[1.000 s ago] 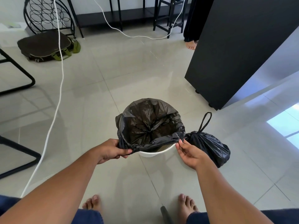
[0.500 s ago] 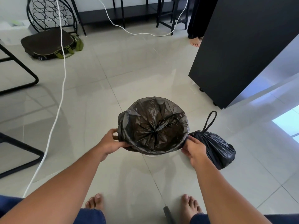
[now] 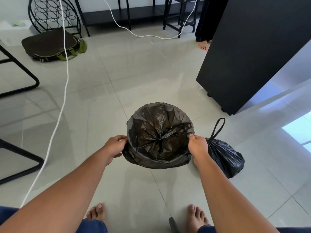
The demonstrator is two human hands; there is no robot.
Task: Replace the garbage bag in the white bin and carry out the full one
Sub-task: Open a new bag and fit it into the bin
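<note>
A fresh black garbage bag (image 3: 159,135) lines the bin on the tiled floor in front of me. Its edge is folded down over the rim all the way round, so the white bin itself is hidden. My left hand (image 3: 115,146) grips the folded edge on the left side. My right hand (image 3: 197,145) grips the bag's edge on the right side. The full black bag (image 3: 225,157), tied shut with a loop handle sticking up, sits on the floor just right of the bin, behind my right wrist.
A black cabinet (image 3: 252,52) stands at the back right. A white cable (image 3: 64,91) runs down the floor on the left, beside black chair legs (image 3: 25,163). A dark flat bag (image 3: 50,45) and a wire rack lie far left. Another person's foot (image 3: 203,45) shows beside the cabinet.
Both hands pulled the new bag's near edge down over the bin's front rim, hiding the white rim that showed a second ago. My hands then slid to the bin's sides.
</note>
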